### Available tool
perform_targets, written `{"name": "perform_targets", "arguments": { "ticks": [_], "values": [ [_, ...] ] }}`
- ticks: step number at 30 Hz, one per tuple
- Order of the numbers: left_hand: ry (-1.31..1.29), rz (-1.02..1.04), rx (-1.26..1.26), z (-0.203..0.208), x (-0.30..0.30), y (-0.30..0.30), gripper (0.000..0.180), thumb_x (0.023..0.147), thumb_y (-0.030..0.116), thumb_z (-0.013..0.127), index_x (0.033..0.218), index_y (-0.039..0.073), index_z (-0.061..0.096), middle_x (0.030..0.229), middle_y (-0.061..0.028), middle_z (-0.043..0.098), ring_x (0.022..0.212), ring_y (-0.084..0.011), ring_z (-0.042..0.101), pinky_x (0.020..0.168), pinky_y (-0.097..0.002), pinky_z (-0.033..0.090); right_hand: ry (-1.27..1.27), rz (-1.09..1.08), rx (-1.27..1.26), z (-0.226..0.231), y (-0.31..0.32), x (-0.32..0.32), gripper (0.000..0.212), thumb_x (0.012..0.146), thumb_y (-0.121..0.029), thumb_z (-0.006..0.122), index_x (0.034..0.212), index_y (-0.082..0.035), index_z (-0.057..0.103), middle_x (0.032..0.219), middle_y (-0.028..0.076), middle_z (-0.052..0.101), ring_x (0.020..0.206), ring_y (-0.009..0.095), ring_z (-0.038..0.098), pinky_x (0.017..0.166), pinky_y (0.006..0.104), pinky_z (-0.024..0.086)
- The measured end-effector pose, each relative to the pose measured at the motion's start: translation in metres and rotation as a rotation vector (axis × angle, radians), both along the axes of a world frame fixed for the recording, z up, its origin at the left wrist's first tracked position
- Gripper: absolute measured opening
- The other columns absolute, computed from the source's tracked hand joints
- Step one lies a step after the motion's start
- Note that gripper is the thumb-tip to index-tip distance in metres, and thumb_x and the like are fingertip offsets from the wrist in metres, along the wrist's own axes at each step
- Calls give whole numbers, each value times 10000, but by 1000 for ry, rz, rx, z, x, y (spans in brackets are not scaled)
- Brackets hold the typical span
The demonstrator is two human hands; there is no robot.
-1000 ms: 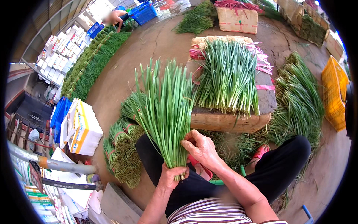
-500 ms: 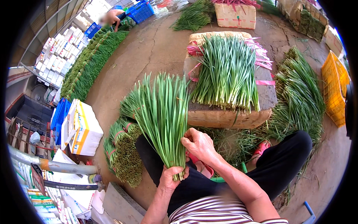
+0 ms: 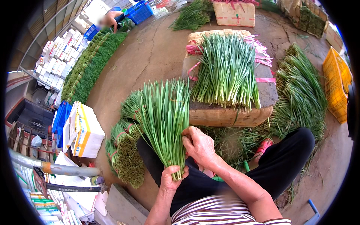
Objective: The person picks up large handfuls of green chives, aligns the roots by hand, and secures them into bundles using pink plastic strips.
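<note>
My left hand (image 3: 173,178) is closed round the pale stem ends of a bunch of garlic chives (image 3: 165,122). The long green leaves fan upward and away from me above my lap. Against the bunch's right edge, my right hand (image 3: 199,145) has its fingers curled in a pinch at the outer leaves; its fingertips are partly hidden. Just beyond, a wide pile of loose garlic chives (image 3: 227,71) lies on a block-like stand (image 3: 230,117), stem ends toward me. Pink ties (image 3: 263,60) lie beside and under that pile.
Tied chive bundles (image 3: 128,159) stand on the floor at my left, near a white foam box (image 3: 87,129). A long heap of chives (image 3: 298,95) and a yellow crate (image 3: 336,86) are at right. Far left, another person (image 3: 111,18) bends by a row of bundles (image 3: 92,63).
The bunch stands a little more upright, its leaf tips slightly to the right. My right hand stays at its right edge, fingers shifted slightly. The whole view has tilted a little.
</note>
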State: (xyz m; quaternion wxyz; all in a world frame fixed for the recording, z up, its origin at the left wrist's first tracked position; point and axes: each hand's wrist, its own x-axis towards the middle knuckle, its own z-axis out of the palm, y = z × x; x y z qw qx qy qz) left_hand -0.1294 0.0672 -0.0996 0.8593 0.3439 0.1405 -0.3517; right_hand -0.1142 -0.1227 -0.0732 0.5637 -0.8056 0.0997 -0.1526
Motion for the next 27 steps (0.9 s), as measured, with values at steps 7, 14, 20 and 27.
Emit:
{"name": "perform_targets", "arguments": {
  "ticks": [7, 14, 20, 27],
  "values": [
    [-64, -17, 70, 6, -2, -1, 643, 705, 34, 658, 1331, 0, 519, 1198, -181, 638, 729, -264, 658, 522, -320, 518, 227, 67, 105, 1, -8, 17, 323, 860, -300, 616, 956, 5, 662, 811, 192, 694, 802, 355, 685, 762, 445, 521],
    [-62, -28, 86, 8, -3, -1, 643, 701, 56, 668, 1323, -13, 521, 1183, -182, 641, 750, -269, 666, 524, -340, 525, 240, 91, 35, -3, -10, 18, 359, 842, -307, 629, 979, 22, 668, 757, 189, 686, 745, 292, 698, 724, 408, 526],
    [-4, 62, 103, 3, 5, 2, 593, 760, 73, 675, 1325, -9, 515, 1174, -165, 641, 756, -255, 656, 540, -334, 523, 155, 21, 473, -2, -14, 5, 191, 942, -169, 601, 949, 14, 657, 770, 79, 683, 694, 123, 661, 614, 291, 532],
    [127, 177, -21, 7, 27, 11, 396, 826, 41, 640, 1214, -9, 581, 1105, -151, 682, 744, -278, 671, 547, -346, 497, -161, 179, 653, 34, -8, -29, 97, 1016, -62, 523, 1028, 22, 568, 933, 78, 674, 785, 118, 655, 709, 266, 560]
  ]
}}
